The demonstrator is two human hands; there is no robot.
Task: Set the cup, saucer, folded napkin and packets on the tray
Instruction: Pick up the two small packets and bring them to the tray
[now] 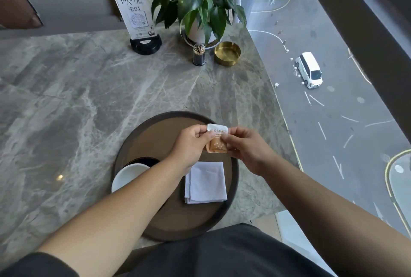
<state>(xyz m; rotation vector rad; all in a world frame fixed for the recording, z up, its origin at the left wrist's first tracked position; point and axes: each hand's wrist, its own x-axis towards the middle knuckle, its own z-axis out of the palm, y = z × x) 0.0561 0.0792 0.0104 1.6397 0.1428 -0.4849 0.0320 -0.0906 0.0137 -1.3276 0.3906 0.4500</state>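
Observation:
A round brown tray (155, 129) lies at the near edge of the marble table. On its left side a white cup (127, 175) sits on a dark saucer (144, 161), partly hidden under my left forearm. A folded white napkin (205, 182) lies on the tray's right half. Above the tray's middle, my left hand (189, 145) and my right hand (246, 149) both pinch a white and orange sugar packet (217, 141), one from each side. Whether it is a single packet or more, I cannot tell.
At the far edge stand a table sign in a black base (139, 20), a potted plant (200, 5), a toothpick holder (198, 54) and a brass ashtray (227, 53). The table's right edge (275, 98) runs along a window over a street.

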